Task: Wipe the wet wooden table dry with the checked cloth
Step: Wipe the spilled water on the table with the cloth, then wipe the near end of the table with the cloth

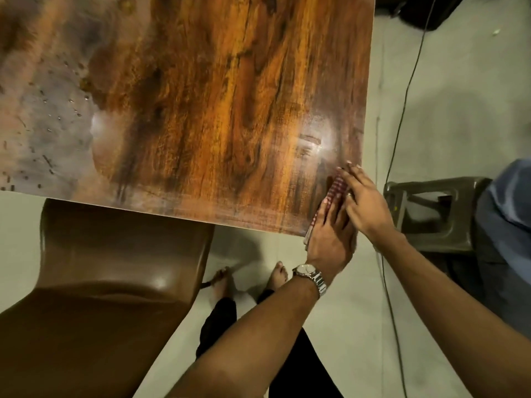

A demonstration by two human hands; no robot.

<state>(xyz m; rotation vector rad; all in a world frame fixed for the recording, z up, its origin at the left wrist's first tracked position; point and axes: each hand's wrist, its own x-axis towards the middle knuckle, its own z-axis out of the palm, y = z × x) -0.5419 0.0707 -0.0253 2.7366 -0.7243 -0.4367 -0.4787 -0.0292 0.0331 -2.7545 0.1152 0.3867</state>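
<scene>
The wooden table [201,96] fills the upper half of the head view, with water drops and a dull wet film on its left part. At its near right corner lies the red-and-white checked cloth [336,187], mostly hidden under my hands. My left hand [330,234], with a metal watch on its wrist, lies flat on the cloth at the table's edge. My right hand [363,196], a ring on one finger, presses flat on the cloth's far part, overlapping the left hand.
A brown plastic chair [94,282] stands at the table's near edge on the left. A grey plastic stool [431,208] and a person in blue [505,225] are to the right. A cable [396,145] runs along the floor. My bare feet [278,274] show below.
</scene>
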